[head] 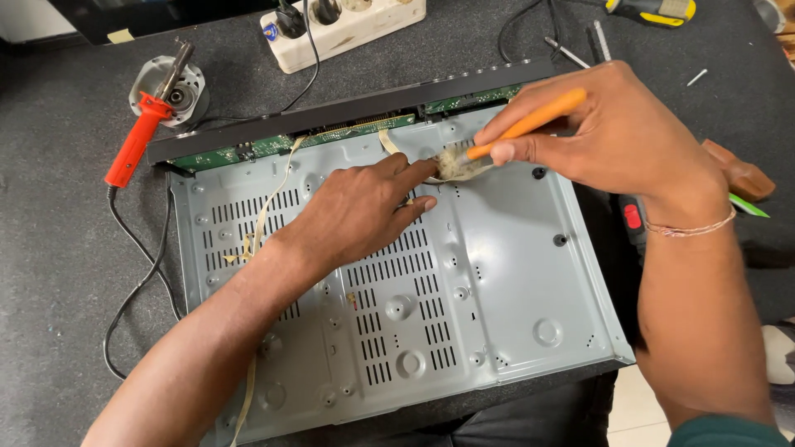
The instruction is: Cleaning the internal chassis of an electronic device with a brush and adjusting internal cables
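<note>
Chassis (pixel 497 273) empty w/ left hand (pixel 364 211) fingers pressing flat, right hand (pixel 613 132) fingers pinching orange tool (pixel 530 122) at wad (pixel 454 163).

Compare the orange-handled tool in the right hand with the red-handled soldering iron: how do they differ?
The orange-handled tool is gripped in the right hand, tip on the metal case; the soldering iron lies unheld, tip resting in a round stand. The iron trails a black cord; the tool shows none. Both have bright handles.

I'm at an electronics repair bench: a red soldering iron (pixel 139 136) in its stand (pixel 170 93), a white power strip (pixel 344 26), loose screwdrivers (pixel 650 11), and an opened grey metal chassis (pixel 497 290) on dark matting (pixel 50 265).
</note>
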